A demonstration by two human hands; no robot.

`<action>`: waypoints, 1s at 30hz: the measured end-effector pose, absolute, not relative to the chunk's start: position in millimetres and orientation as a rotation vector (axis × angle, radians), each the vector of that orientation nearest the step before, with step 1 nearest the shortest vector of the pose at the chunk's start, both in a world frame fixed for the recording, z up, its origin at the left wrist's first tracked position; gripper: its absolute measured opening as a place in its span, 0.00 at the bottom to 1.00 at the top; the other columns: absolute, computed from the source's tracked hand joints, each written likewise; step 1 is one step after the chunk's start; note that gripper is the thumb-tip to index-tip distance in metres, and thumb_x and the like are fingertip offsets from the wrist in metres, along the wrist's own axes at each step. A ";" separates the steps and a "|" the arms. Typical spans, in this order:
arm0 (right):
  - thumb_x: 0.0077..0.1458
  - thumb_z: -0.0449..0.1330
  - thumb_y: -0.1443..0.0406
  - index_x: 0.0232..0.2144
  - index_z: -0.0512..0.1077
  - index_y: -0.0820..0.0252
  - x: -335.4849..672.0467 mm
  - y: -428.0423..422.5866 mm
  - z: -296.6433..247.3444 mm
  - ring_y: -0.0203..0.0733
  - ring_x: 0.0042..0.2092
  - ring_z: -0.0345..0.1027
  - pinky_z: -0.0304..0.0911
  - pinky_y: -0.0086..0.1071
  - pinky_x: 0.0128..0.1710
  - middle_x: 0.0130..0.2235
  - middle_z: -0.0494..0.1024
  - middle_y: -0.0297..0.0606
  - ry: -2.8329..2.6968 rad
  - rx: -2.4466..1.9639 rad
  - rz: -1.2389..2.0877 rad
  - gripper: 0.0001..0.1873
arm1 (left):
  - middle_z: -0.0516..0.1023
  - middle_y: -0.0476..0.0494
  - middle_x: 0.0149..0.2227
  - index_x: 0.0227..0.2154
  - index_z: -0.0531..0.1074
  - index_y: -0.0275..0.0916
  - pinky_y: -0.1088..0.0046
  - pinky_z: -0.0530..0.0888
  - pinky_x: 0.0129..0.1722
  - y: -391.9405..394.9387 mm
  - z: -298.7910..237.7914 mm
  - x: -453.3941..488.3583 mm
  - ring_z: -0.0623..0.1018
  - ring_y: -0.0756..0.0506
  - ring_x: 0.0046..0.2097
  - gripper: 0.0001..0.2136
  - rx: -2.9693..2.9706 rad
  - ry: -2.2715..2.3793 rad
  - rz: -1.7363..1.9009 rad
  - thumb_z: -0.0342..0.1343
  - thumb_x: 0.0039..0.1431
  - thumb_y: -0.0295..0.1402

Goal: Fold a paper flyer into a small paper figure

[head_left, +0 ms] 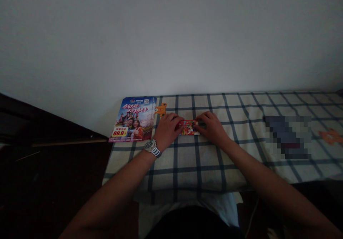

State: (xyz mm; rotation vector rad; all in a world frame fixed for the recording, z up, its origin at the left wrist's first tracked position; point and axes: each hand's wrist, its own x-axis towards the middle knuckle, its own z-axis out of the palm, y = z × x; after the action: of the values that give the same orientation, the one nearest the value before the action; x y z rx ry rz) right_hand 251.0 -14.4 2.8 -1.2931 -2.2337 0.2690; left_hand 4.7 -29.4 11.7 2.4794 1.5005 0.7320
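Note:
A small folded red printed paper (189, 127) lies on the checked cloth (187, 164) in front of me. My left hand (167, 130), with a metal watch (152, 147) on its wrist, presses on the paper's left end with curled fingers. My right hand (211, 127) presses on the right end, fingers also bent down onto it. Both hands cover part of the paper. A stack of colourful flyers (134, 119) lies just left of my left hand.
The cloth-covered surface runs to the right against a pale wall (171, 35). A blurred-out patch (288, 137) sits on the cloth at right. Orange cartoon prints (161, 109) mark the cloth. Dark floor and a dark board (40, 131) lie to the left.

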 end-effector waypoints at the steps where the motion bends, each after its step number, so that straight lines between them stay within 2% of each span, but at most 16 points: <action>1: 0.61 0.65 0.59 0.46 0.75 0.54 251.0 -14.4 2.4 0.53 0.48 0.68 0.67 0.48 0.50 0.45 0.74 0.43 -2.232 -1.291 0.262 0.12 | 0.74 0.42 0.48 0.50 0.76 0.44 0.56 0.70 0.54 -29.7 12.5 4.9 0.72 0.39 0.50 0.12 2.475 1.501 0.729 0.59 0.67 0.38; 15: 0.62 0.65 0.59 0.45 0.77 0.54 249.4 -15.4 0.7 0.52 0.46 0.68 0.67 0.46 0.48 0.44 0.75 0.42 -2.223 -1.268 0.255 0.10 | 0.75 0.43 0.46 0.47 0.76 0.44 0.57 0.69 0.52 -30.4 12.1 5.8 0.72 0.40 0.49 0.09 2.456 1.541 0.730 0.58 0.67 0.38; 30: 0.64 0.63 0.59 0.45 0.77 0.54 249.3 -14.8 0.5 0.51 0.46 0.69 0.66 0.46 0.49 0.43 0.75 0.42 -2.213 -1.270 0.249 0.10 | 0.75 0.43 0.47 0.47 0.76 0.46 0.57 0.69 0.52 -30.6 11.6 6.6 0.73 0.39 0.49 0.09 2.450 1.535 0.729 0.57 0.68 0.38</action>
State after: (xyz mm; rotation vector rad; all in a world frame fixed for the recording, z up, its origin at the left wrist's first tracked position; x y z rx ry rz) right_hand 249.3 -14.8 0.5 -1.2700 -2.2134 0.2489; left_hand 6.6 -30.6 11.6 2.4499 1.5347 0.7293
